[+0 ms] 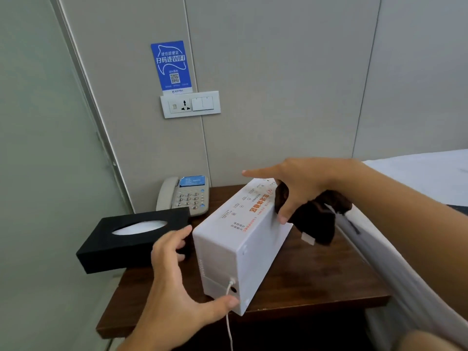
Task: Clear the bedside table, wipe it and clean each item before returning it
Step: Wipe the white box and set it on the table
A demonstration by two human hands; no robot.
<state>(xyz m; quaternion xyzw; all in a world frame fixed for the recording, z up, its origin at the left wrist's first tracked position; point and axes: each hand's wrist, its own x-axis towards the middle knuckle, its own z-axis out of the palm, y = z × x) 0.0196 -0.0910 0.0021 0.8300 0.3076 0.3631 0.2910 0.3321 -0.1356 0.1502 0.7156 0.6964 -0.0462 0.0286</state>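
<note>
Head view. One dark wooden bedside surface [316,282], set against a grey panelled wall, with one bed [430,178] just beside it on the right.

Items on the surface, three: one white box [240,239] with orange and grey print on its top face, lying lengthwise near the middle; one black tissue box [131,239] at the left edge, overhanging it, white tissue showing in its oval slot; one grey telephone [184,196] at the back, against the wall, behind the tissue box.

One white cable [229,315] runs from the near end of the white box down past the front edge.

Hands, two. Left hand [174,279]: fingers spread, thumb touching the near lower corner of the white box, fingertips beside its left side; not closed around it. Right hand [298,191]: clutching one dark brown cloth [316,216] against the far right side of the white box, forefinger stretched out over the top.

On the wall, one blue sign [172,67] with a square code, above one white socket-and-switch plate [190,104].
</note>
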